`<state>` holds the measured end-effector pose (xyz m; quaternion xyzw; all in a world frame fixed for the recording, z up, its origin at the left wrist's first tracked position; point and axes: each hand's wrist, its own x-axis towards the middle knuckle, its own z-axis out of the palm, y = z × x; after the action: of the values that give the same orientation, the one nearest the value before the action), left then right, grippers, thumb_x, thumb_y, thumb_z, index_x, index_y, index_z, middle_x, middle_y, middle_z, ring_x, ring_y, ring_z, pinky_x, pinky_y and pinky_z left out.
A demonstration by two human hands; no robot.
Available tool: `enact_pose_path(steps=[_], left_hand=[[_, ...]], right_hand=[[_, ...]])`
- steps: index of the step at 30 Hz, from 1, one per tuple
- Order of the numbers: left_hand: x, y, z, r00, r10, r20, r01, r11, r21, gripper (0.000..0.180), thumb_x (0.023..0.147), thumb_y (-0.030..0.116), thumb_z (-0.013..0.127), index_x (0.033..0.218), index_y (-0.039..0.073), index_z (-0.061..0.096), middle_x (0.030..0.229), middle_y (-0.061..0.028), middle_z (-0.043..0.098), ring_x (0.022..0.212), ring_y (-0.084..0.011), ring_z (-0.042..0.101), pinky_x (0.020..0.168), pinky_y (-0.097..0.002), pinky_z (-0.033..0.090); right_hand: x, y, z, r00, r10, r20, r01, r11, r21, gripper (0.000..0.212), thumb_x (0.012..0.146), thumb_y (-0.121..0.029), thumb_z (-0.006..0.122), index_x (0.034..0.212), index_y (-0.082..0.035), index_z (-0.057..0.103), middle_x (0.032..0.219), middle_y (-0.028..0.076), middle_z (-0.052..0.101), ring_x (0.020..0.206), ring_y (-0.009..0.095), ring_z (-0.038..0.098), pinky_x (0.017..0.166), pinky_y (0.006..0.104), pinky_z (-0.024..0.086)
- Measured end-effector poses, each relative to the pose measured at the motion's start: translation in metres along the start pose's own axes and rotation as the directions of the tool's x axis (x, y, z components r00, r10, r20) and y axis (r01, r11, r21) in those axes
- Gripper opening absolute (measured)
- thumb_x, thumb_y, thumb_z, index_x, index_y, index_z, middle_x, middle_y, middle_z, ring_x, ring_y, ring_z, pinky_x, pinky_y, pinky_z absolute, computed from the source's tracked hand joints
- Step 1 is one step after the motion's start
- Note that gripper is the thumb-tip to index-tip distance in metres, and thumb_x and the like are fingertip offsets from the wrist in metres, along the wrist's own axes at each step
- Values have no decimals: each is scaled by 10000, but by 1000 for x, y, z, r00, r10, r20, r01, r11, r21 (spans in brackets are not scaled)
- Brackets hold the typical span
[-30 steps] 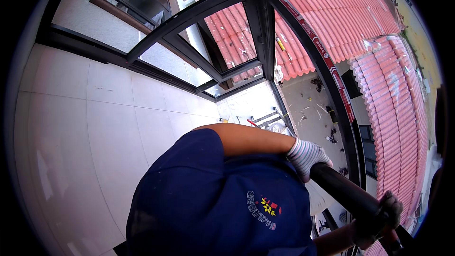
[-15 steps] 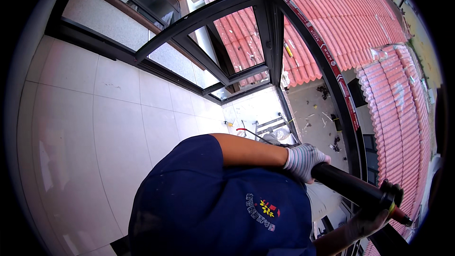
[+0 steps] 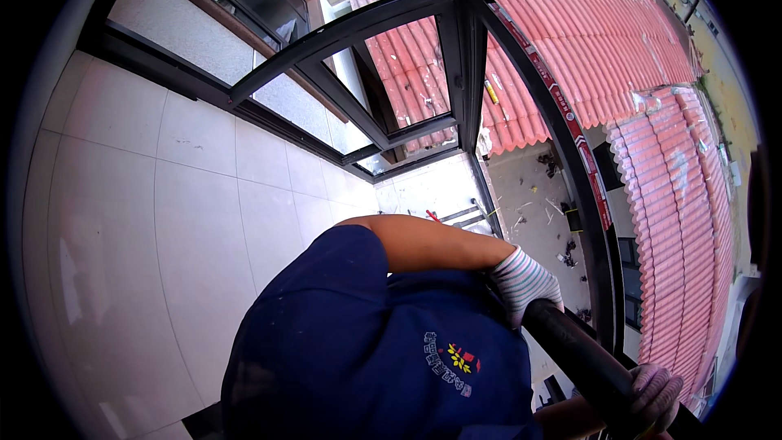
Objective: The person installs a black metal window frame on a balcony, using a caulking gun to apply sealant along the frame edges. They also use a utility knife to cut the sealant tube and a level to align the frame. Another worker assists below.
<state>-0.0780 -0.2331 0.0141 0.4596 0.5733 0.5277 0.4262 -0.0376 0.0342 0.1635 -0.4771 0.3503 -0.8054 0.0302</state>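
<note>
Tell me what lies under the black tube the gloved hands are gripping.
Under the black tube shows a dark window frame and grey ground with debris far below. The left hand, right hand and blue shirt cover the rest.

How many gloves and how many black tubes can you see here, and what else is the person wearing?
Knitted work gloves: 2, on the left hand and the right hand, both gripping the tube
Black tube: 1
Navy short-sleeved shirt: 1
Total: 4
</note>
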Motion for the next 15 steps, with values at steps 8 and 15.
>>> enact_pose_path(steps=[8,15], left_hand=[[-1,-2,1,990,-58,132,82,978,-190,662,565,49,878,1178,6,632,965,-63,691,923,-158,608,845,-332,510],[-9,7,-7,973,-140,-183,159,983,90,672,588,167,851,1212,74,618,955,-129,704,925,-240,685,846,-354,528]], right_hand=[[11,15,20,981,-101,-165,102,995,-1,300,863,-387,726,1100,-210,683,878,18,587,783,175,623,830,428,454],[-26,8,-3,833,-27,-552,-225,896,-384,971,684,-537,825,1380,-10,400,1125,85,505,962,217,549,930,375,438]])
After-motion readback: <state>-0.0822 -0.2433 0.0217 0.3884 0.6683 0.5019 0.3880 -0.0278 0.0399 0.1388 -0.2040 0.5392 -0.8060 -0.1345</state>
